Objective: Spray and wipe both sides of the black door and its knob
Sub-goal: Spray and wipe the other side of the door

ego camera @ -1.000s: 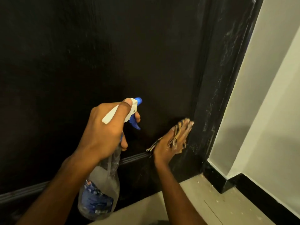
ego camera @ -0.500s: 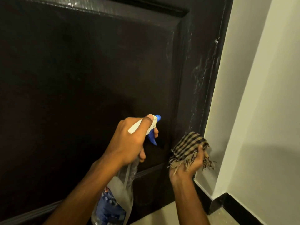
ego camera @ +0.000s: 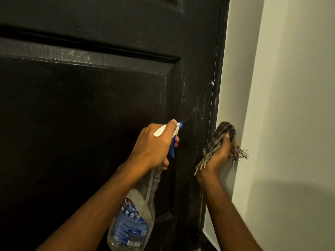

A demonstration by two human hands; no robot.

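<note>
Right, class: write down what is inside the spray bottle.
Through the clear bottle a thin tube runs down inside. The blue label covers the lower part and the left hand hides the neck, so the liquid level cannot be told.

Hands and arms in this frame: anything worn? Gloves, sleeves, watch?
Left hand and right hand are bare: no gloves, and no rings or watch visible. Forearms are bare down to the frame edge, with no sleeve in view and no markings.

Side by side, left hand point(ego camera: 154, 147) and right hand point(ego camera: 219, 156), tightly curled.
</note>
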